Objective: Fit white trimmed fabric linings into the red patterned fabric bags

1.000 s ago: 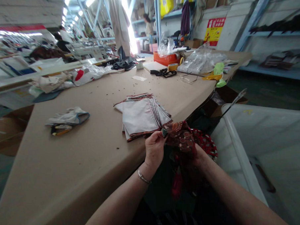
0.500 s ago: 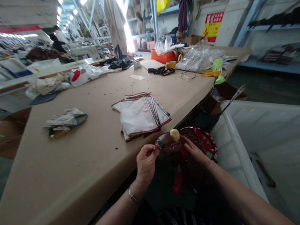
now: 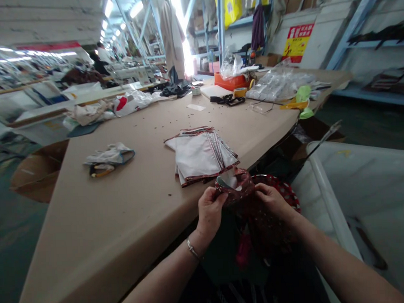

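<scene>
At the table's near edge, a dark red patterned piece of fabric (image 3: 239,195) is held up between my two hands. Its rim stands in a loop, with a pale inside showing. My left hand (image 3: 211,211) pinches the left side of the rim between thumb and fingers. On the right side, the fingers of my right hand (image 3: 273,199) are closed on the same fabric. Just beyond lies a stack of white cloth squares (image 3: 202,155) with dark red patterned borders. Behind my right hand is a red basket with pale spots (image 3: 292,194), partly hidden by dark red cloth.
Left on the brown-covered table (image 3: 148,221) lie a pale glove (image 3: 111,153) and a yellow-handled tool (image 3: 101,171). Farther back are an orange box (image 3: 230,82), clear plastic bags (image 3: 279,86) and black straps (image 3: 226,100). A large white bin (image 3: 373,175) stands at right.
The fabric's rim has turned up into an open loop; the round yellowish patch on it no longer shows. Both hands keep their hold. The view has swung left.
</scene>
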Motion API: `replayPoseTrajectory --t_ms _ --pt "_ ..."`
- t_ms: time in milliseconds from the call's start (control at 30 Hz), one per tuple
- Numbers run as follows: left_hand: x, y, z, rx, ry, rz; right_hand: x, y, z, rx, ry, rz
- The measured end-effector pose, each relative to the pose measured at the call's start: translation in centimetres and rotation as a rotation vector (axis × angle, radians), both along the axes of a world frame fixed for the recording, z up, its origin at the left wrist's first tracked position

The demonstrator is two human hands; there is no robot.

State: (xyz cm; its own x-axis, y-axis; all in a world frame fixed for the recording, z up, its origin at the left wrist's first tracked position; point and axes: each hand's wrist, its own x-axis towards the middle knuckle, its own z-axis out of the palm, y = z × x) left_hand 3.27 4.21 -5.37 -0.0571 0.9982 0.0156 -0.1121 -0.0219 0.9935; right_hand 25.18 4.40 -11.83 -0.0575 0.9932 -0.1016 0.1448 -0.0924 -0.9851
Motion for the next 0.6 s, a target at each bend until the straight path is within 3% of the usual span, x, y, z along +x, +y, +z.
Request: replayPoseTrajectory --t_ms 67,133,233,300,433,600 --pt "-0.3 -0.7 -3.1 -0.112 0.003 0.014 0.1 -1.1 -2.5 -0.019 -0.067 -0.053" --pt "-0.6 -0.9 -4.9 -0.163 0.001 0.034 0.0 -1.9 -3.9 -0.037 -0.104 -0.082" --pt "-0.8 -0.3 -4.3 -0.107 0.031 0.003 -0.4 -2.2 -3.6 -0.028 -0.063 -0.045" --pt "-0.6 0.3 -2.1 -0.010 0.066 -0.052 -0.6 -1.6 -1.7 -0.004 0.090 0.055" --pt "0.5 1.1 4.0 0.180 0.111 -0.151 -1.0 0.6 3.9 -0.012 0.420 0.253" --pt "0.9 1.6 11.4 0.473 0.064 -0.303 -2.0 3.4 10.7 0.026 0.344 0.240"
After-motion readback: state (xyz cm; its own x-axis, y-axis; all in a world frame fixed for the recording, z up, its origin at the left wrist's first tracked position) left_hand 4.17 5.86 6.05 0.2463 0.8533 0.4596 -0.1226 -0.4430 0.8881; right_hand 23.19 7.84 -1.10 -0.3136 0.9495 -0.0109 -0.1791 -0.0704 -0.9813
